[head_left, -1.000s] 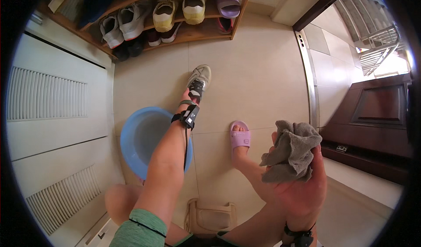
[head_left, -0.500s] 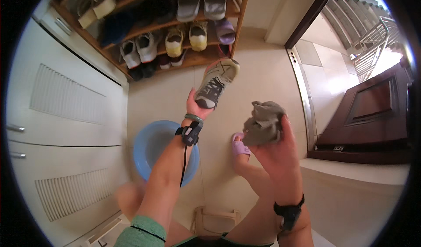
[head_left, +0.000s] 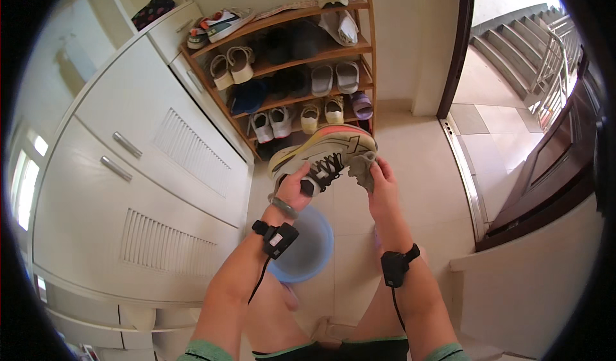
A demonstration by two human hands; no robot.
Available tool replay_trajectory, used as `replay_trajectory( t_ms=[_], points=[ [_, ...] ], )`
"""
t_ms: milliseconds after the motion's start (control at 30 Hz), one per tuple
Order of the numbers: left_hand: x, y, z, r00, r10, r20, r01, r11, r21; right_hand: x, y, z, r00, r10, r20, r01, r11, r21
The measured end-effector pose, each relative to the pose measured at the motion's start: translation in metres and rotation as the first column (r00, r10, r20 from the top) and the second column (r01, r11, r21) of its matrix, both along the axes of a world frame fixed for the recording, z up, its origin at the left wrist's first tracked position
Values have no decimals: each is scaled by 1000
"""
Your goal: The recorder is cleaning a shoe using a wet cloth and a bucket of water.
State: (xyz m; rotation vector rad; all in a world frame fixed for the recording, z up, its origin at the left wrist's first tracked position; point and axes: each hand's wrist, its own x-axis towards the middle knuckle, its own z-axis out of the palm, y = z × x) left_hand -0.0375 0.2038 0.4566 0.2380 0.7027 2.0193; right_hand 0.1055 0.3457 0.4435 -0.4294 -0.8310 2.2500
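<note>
A light grey and beige sneaker [head_left: 324,154] with black laces and an orange-pink edge is tilted on its side in front of me. My left hand [head_left: 295,189] grips it by the toe end, the thumb over the upper. At the heel end, my right hand [head_left: 384,183] pinches a crumpled grey cloth [head_left: 362,170], which touches the shoe near its collar. Part of the cloth is hidden behind my fingers. Below my left wrist, a blue basin [head_left: 307,249] stands on the floor, partly covered by my forearm.
A wooden shoe rack [head_left: 273,20] with several pairs of shoes and slippers stands ahead. White louvred cabinets [head_left: 160,168] line the left. To the right, a dark door [head_left: 539,175] stands open onto a landing with stairs [head_left: 513,50].
My right hand has brought the cloth up to the sneaker's heel end. The sneaker has turned from upright to more sideways. My view has lifted, showing more of the rack.
</note>
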Motion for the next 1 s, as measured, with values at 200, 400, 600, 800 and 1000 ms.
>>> replay_trajectory(
  t_ms=[200,400,600,800,1000],
  points=[
    [3,-36,-4,992,115,57,-112,992,-50,-32,-19,-11,973,-181,144,145,962,231],
    [-15,-46,-45,980,143,141,-132,987,-88,-100,-24,-55,867,-394,304,194,831,522],
    [-41,-69,-101,963,175,206,-176,984,-12,-141,-130,-36,967,-165,194,-127,351,928],
    [-33,-62,-65,919,310,244,-271,946,-178,-186,-80,-45,744,-542,391,-519,-99,849],
    [-41,-75,-73,889,398,-224,-437,885,-163,-182,-53,-49,695,-601,395,-422,103,901]
  ],
)
